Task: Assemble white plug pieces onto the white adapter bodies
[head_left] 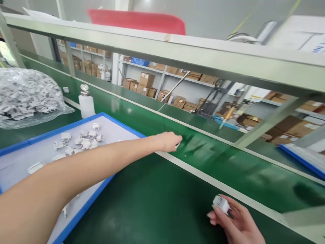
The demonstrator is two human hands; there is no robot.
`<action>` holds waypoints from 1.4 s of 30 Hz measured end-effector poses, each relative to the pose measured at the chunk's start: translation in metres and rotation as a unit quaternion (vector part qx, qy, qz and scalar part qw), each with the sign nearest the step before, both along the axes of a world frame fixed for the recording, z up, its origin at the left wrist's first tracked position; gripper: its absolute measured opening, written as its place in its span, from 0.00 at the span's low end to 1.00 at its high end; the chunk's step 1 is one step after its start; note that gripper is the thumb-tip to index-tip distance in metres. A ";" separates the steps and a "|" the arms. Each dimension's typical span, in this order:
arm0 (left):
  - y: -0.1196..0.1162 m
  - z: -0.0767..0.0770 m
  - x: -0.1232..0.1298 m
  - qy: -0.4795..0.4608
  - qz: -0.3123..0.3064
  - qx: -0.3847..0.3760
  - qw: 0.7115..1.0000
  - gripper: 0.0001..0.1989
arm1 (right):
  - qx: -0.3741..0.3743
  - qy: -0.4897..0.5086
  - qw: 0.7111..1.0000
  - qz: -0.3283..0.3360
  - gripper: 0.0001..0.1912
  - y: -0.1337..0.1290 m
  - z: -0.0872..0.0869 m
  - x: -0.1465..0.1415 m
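My left arm stretches across the tray, and my left hand (169, 141) is closed over the green belt. A small white piece (177, 145) shows under its fingertips; most of it is hidden by the hand. At the lower right, my right hand (237, 220) pinches a white plug adapter (220, 204) between thumb and fingers, above the dark green table. Dark slots show on its near face. Several loose white plug pieces (86, 143) with pins lie in a white tray with a blue rim (86, 217), left of my hands and partly covered by my arm.
A clear plastic bag of many white plug parts (30, 95) sits at the left. Beside it stands a white pump bottle (86, 105). A pale metal frame (162, 42) spans above the belt, with a red bin (137, 21) on top. Another blue-rimmed tray (302, 161) lies far right.
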State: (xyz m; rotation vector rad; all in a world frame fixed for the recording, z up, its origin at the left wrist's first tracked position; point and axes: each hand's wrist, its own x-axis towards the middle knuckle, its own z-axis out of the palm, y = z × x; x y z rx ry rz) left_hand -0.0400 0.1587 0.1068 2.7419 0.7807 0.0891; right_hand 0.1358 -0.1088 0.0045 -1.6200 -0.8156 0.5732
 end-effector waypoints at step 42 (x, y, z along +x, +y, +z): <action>-0.149 -0.111 0.041 -0.184 -0.017 -0.262 0.947 0.22 | 0.028 -0.308 0.933 0.185 0.09 -0.016 0.003 0.010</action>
